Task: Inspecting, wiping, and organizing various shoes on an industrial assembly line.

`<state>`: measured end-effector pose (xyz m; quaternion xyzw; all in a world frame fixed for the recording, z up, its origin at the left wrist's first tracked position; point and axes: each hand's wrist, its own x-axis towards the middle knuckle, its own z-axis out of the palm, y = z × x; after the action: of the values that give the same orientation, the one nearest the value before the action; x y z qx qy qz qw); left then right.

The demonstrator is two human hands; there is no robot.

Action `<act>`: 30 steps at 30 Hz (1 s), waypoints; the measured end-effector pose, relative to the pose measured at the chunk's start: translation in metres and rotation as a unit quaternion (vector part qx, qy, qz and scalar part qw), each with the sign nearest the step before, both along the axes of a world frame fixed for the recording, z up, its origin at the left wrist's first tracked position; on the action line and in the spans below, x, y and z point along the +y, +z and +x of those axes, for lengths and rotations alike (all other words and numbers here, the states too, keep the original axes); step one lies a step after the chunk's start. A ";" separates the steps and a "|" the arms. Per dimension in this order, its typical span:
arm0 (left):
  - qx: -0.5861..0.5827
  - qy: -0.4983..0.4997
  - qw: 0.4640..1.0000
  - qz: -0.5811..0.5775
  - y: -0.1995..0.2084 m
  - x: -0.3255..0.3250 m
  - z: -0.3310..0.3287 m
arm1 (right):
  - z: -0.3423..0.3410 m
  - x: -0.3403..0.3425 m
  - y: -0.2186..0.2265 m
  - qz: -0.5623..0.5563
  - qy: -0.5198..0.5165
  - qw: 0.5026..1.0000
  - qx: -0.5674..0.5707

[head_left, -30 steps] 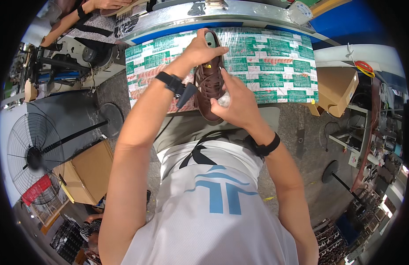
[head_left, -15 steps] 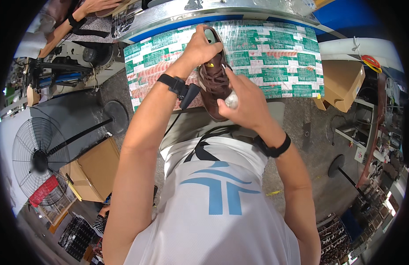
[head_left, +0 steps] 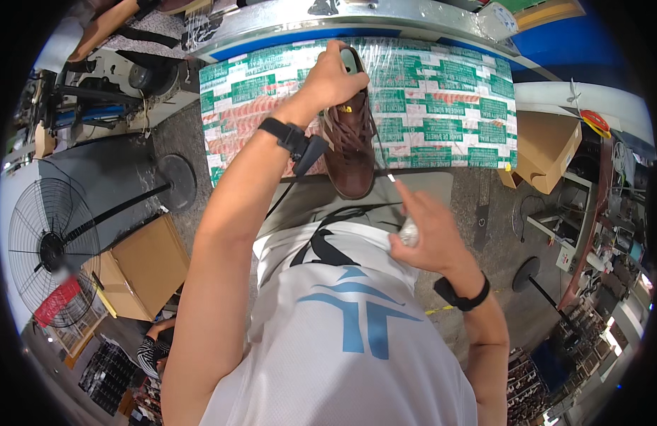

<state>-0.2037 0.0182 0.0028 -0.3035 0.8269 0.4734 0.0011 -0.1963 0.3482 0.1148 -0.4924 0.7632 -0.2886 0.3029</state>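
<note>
A brown lace-up shoe (head_left: 350,160) lies on the taped work surface, its toe pointing toward me and past the near edge. My left hand (head_left: 334,79) is closed round its heel and collar, thumb over the opening. My right hand (head_left: 433,231) is right of the toe and apart from the shoe. In its palm it holds a pale, shiny object (head_left: 408,233), mostly hidden by the fingers. A small white tip (head_left: 391,177) shows at its index fingertip. A thin dark line, perhaps a lace, runs from there toward the shoe.
The work surface (head_left: 442,113) is covered in green-and-white printed tape under clear film. A metal rail (head_left: 286,28) crosses behind it. Cardboard boxes stand at right (head_left: 548,153) and left (head_left: 147,266). A fan (head_left: 52,248) is at far left. Another person's arm (head_left: 105,32) reaches in upper left.
My right hand has moved away from the shoe's laces, toward me and to the right, still with the pale object. My left hand and the shoe have shifted slightly right, the shoe more upright in view.
</note>
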 end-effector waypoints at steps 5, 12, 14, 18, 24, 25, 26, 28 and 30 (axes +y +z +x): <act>0.005 0.007 1.000 0.029 -0.003 0.000 -0.001 | -0.002 -0.065 -0.050 -0.134 -0.017 0.985 0.110; 0.038 0.025 0.998 -0.049 -0.005 0.007 0.000 | -0.005 -0.075 -0.065 -0.119 -0.007 0.993 0.014; 0.038 0.027 0.997 -0.063 -0.004 0.009 0.000 | 0.001 -0.092 -0.062 -0.121 -0.038 0.991 -0.042; 0.031 0.020 0.998 -0.048 0.001 0.009 0.000 | 0.019 -0.099 -0.052 -0.121 -0.037 0.990 -0.066; 0.008 0.007 1.000 0.001 -0.001 0.004 0.000 | 0.005 -0.060 -0.046 -0.121 -0.011 0.993 0.016; 0.016 0.004 1.000 0.015 -0.002 0.003 0.000 | -0.002 -0.064 -0.047 -0.121 -0.017 0.992 0.022; 0.012 0.007 1.000 0.018 -0.003 0.002 -0.001 | -0.010 -0.068 -0.047 -0.116 -0.002 0.990 0.085; 0.014 0.005 1.000 0.022 -0.004 0.001 -0.001 | -0.020 -0.065 -0.043 -0.122 0.043 0.979 0.159; 0.024 0.017 0.998 0.046 -0.004 0.002 0.000 | -0.021 -0.055 -0.037 -0.058 0.037 0.990 0.127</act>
<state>-0.2039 0.0197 -0.0012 -0.3058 0.7986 0.5183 -0.0129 -0.2177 0.2936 0.0779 -0.5695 0.7589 -0.2559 0.1849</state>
